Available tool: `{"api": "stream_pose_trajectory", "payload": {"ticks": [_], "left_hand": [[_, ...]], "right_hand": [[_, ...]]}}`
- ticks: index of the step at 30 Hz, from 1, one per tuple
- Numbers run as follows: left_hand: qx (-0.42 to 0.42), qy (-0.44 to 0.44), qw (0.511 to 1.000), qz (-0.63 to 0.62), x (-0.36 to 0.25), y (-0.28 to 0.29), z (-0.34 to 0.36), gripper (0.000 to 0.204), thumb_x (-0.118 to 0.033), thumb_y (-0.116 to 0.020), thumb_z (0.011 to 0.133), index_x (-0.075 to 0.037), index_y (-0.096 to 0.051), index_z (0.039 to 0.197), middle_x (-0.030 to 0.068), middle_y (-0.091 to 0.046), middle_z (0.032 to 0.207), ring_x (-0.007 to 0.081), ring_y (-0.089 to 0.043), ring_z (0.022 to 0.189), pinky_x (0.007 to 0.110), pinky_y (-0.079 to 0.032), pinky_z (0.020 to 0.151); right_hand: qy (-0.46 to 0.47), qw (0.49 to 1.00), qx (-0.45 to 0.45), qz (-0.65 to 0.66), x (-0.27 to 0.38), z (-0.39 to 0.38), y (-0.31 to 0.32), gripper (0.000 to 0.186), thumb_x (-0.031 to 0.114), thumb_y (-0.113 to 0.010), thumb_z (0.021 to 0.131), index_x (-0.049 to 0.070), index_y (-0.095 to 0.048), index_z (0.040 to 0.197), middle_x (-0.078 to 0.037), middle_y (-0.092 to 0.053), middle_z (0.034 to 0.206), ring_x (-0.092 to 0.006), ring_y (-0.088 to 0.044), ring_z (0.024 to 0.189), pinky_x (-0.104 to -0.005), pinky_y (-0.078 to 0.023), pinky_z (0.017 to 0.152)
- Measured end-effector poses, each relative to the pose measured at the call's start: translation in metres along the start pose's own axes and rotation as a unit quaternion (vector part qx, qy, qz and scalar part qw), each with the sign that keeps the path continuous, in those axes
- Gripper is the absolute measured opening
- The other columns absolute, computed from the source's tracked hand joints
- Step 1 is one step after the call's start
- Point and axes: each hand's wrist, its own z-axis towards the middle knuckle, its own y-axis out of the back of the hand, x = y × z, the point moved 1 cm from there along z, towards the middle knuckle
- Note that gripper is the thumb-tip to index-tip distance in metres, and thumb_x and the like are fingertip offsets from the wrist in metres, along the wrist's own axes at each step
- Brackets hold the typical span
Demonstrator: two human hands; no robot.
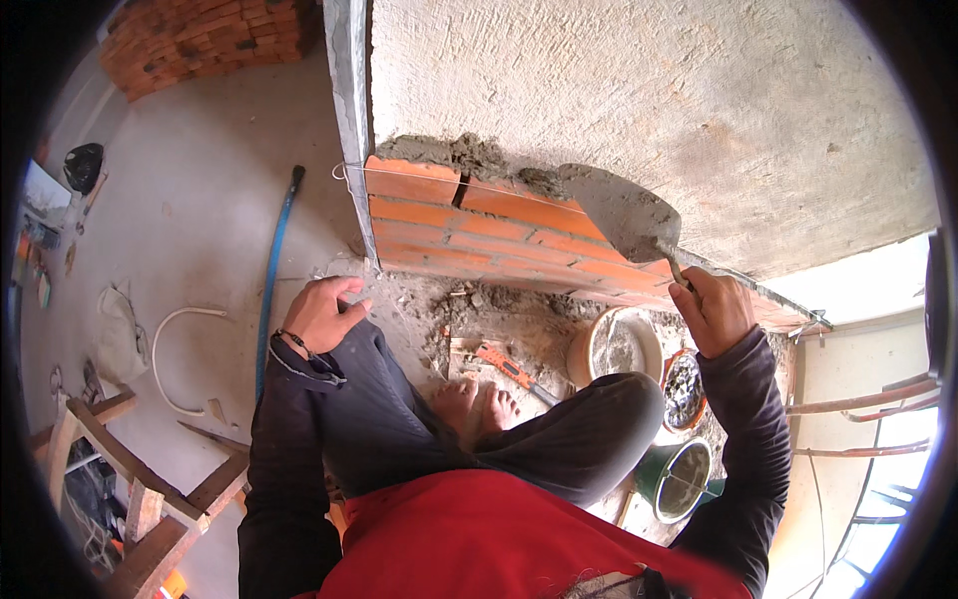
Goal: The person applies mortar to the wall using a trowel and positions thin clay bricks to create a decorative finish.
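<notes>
My right hand (717, 311) is closed around the handle of a mortar-smeared trowel (627, 212). The trowel's blade reaches left over the top of a low brick wall (519, 232), its tip beside a lump of wet mortar (542, 181). More grey mortar (449, 152) lies along the wall's top course at the left end. A thin white string (479, 184) runs along the upper bricks, and a dark gap shows between two of them. Over my left knee, my left hand (321, 315) hangs with bent fingers apart and nothing in it.
By my bare feet lies an orange tool (504, 365) with a dark handle. To the right stand a pale bucket (654, 344), an orange-rimmed bucket (696, 391) and a green bucket (647, 479). A blue hose (272, 260) and wooden frame (125, 459) are left; stacked bricks (205, 45) stand behind.
</notes>
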Motion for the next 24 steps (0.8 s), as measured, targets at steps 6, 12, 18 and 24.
{"api": "stream_pose_trajectory", "payload": {"ticks": [6,12,18,24], "left_hand": [[0.004,-0.024,1.000,-0.004,-0.003,-0.001,0.002,0.043,-0.025,-0.070,0.085,0.004,-0.064,0.115,0.0204,-0.070,0.101,0.0258,-0.069,0.088,0.034,-0.052,0.078],[-0.006,-0.026,0.999,-0.017,0.003,0.000,0.000,0.042,-0.024,-0.070,0.085,0.005,-0.064,0.114,0.0206,-0.070,0.103,0.0276,-0.069,0.091,0.035,-0.053,0.079],[0.000,-0.027,0.999,-0.021,0.006,0.000,0.001,0.041,-0.024,-0.070,0.086,0.005,-0.063,0.114,0.0206,-0.070,0.104,0.0282,-0.068,0.093,0.036,-0.053,0.080],[0.004,-0.029,0.999,-0.027,0.004,0.000,0.000,0.041,-0.023,-0.069,0.086,0.005,-0.063,0.114,0.0200,-0.070,0.105,0.0282,-0.068,0.095,0.036,-0.052,0.081]], "right_hand": [[-0.021,0.987,0.067,-0.144,0.029,0.019,0.011,0.030,0.030,-0.053,0.094,0.003,-0.064,0.087,-0.023,-0.065,0.075,-0.0426,-0.063,0.074,-0.0509,-0.050,0.071],[-0.030,0.975,0.083,-0.202,0.023,0.022,0.015,0.031,0.034,-0.054,0.096,0.005,-0.059,0.087,-0.022,-0.063,0.072,-0.0437,-0.062,0.073,-0.0523,-0.049,0.068],[-0.088,0.963,0.107,-0.230,0.010,0.017,0.022,0.030,0.035,-0.054,0.094,0.006,-0.064,0.094,-0.020,-0.068,0.082,-0.0395,-0.066,0.082,-0.0498,-0.051,0.077],[-0.101,0.968,0.091,-0.213,-0.030,0.018,0.017,0.027,0.036,-0.057,0.093,0.010,-0.064,0.098,-0.016,-0.069,0.086,-0.0383,-0.066,0.085,-0.0498,-0.050,0.079]]}}
